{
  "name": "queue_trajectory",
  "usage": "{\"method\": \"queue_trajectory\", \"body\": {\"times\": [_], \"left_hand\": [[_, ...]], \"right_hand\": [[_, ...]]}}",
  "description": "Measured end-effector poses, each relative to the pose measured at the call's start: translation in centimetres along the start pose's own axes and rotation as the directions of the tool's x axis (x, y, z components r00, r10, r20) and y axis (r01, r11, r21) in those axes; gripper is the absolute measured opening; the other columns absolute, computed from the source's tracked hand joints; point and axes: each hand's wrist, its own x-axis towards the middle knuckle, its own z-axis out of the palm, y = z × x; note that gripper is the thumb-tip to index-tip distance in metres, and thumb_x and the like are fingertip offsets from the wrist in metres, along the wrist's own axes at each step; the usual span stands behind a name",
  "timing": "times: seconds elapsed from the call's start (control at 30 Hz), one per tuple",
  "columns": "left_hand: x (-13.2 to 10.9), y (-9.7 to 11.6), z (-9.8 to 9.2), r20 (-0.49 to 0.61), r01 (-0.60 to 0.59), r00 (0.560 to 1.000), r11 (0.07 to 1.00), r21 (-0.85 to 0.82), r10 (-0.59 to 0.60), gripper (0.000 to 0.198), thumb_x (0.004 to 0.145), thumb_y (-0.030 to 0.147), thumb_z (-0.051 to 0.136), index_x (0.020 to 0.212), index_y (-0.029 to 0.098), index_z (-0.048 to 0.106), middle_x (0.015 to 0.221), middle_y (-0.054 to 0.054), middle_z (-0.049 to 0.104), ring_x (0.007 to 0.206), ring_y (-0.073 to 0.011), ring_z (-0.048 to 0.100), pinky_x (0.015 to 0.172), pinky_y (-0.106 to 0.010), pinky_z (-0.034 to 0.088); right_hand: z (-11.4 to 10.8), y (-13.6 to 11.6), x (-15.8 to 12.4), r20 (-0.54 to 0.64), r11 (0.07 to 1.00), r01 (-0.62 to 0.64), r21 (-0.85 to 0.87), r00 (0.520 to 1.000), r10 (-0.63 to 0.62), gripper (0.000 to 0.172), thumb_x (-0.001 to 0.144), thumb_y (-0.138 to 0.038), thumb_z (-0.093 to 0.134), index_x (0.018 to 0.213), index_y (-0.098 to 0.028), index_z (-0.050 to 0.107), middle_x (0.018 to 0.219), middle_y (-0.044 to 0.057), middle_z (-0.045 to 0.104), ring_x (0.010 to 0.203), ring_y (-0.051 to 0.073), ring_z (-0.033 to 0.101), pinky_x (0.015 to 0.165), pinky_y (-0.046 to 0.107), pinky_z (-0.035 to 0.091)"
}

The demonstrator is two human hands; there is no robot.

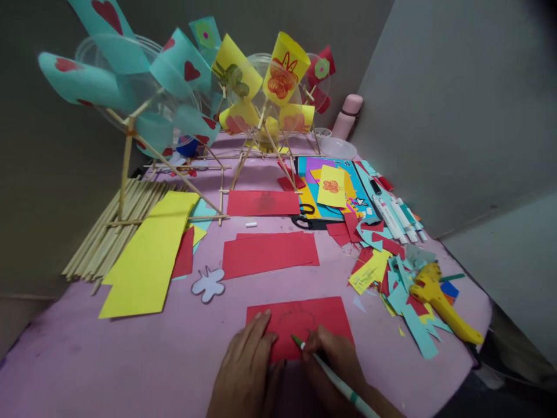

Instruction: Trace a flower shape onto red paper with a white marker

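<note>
A red paper rectangle (322, 310) lies on the table close to me, with a dark, partly drawn curved outline on it. Pressed flat on its left side is my left hand (246, 366), fingers stretched out. My right hand (333, 354) grips a white marker (333, 374) with a green tip, which is on or just above the paper. Left of the paper rests a pale butterfly cutout (208, 284) with a dark outline. Beyond it are more red strips (270, 255) and another red strip (263, 203) bearing a faint dark drawing.
Yellow paper strips (152, 261) and wooden sticks (100, 232) lie left. Stick-framed wheels with teal paper (178, 64) and yellow paper (285, 64) stand behind. Right are scissors (303, 216), markers (391, 217), paper scraps (369, 270) and a yellow glue gun (448, 307). A pink bottle (348, 116) stands at the back.
</note>
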Motion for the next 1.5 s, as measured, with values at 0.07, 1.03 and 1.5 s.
{"method": "queue_trajectory", "body": {"times": [0.07,1.03,1.5], "left_hand": [[-0.1,0.1,0.0,0.005,0.016,1.0,1.0,-0.013,-0.016,0.021,0.093,0.023,0.039,0.1,0.011,0.055,0.114,-0.018,0.063,0.103,-0.0265,0.061,0.078,-0.039,0.056],[0.0,0.2,-0.3,0.076,0.109,0.992,0.99,-0.089,-0.102,0.019,0.089,0.028,0.045,0.1,0.015,0.054,0.117,-0.017,0.063,0.103,-0.0273,0.062,0.078,-0.041,0.056],[0.1,0.5,-0.5,0.062,0.116,0.992,0.989,-0.091,-0.11,0.024,0.088,0.026,0.048,0.107,0.014,0.056,0.119,-0.016,0.061,0.105,-0.0265,0.061,0.081,-0.041,0.056]], "right_hand": [[-0.3,-0.3,0.0,0.04,1.0,-0.016,-0.003,0.999,0.016,0.013,0.073,-0.018,0.045,0.061,-0.023,0.047,0.048,-0.003,0.058,0.041,0.013,0.053,0.043,0.02,0.035],[0.3,-0.8,0.9,-0.1,0.865,-0.271,0.423,0.934,0.342,0.009,0.074,-0.028,0.059,0.076,-0.021,0.053,0.053,-0.007,0.046,0.045,0.011,0.042,0.042,0.019,0.035],[0.1,-1.7,0.7,-0.079,0.992,0.119,0.036,0.99,-0.116,0.012,0.075,-0.017,0.041,0.066,-0.022,0.048,0.048,-0.002,0.056,0.04,0.013,0.054,0.041,0.02,0.04]]}}
